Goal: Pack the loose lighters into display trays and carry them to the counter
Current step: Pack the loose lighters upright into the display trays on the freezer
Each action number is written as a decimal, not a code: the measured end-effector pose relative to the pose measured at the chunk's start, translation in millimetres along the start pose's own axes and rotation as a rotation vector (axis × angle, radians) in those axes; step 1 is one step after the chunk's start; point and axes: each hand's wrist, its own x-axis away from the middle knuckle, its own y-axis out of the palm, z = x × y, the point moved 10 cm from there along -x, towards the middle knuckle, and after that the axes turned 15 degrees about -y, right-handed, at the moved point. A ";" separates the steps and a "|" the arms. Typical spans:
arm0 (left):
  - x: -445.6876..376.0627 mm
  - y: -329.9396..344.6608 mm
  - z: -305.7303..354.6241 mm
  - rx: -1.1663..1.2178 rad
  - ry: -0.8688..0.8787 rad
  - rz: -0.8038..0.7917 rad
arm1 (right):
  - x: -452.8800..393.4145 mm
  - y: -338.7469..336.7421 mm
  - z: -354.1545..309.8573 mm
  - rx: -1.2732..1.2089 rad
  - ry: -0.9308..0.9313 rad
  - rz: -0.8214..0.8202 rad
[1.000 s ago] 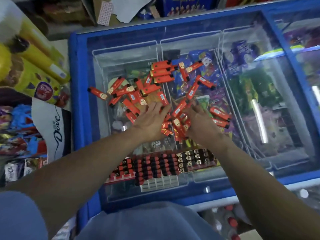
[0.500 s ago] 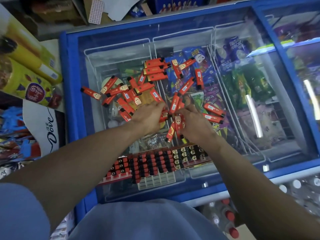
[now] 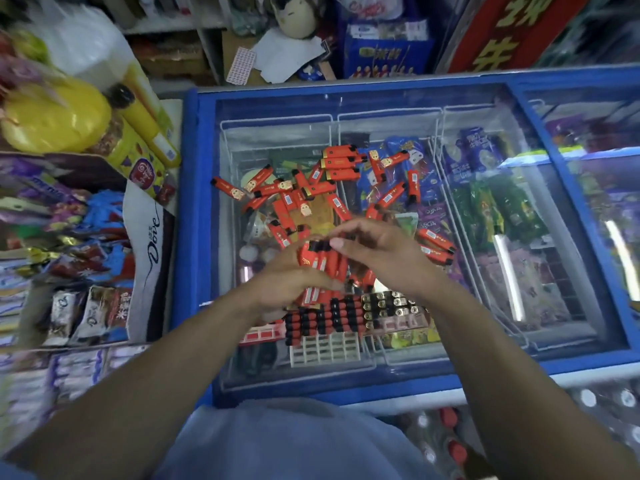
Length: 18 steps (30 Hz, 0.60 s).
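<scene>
I am standing over the blue chest freezer (image 3: 188,237), using its glass lid (image 3: 381,109) as my worktop, with shelves of sweets crowding in on my left. Nearest my body, the display tray (image 3: 325,351) is sitting on the glass: most of its slots are holding lighters upright, red ones with dark caps to the left and middle, a patch with brassy tops to the right, while the row of pale cells closest to me is showing bare, and a red strip at the tray's left end looks unfilled too, so I am judging the packing well along but not finished. Farther out on the lid, the loose lighters (image 3: 304,192) are lying scattered at all angles, a good number of them, and all of those are waiting to be gathered. Between the scatter and the tray, my left hand (image 3: 291,285) is curling half closed around a bundle of lighters (image 3: 323,263), squaring them side by side with caps pointing away from me. My right hand (image 3: 384,258) is hovering just beside and over that bundle, fingers bent and fingertips touching the cap ends as if tapping them level; whether it is gripping any lighter of its own I cannot tell. Nothing is being carried to the counter yet
</scene>
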 end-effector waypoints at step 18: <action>89.8 -26.8 -171.2 0.926 -0.157 0.014 | 102.7 89.8 59.7 0.402 0.044 -0.121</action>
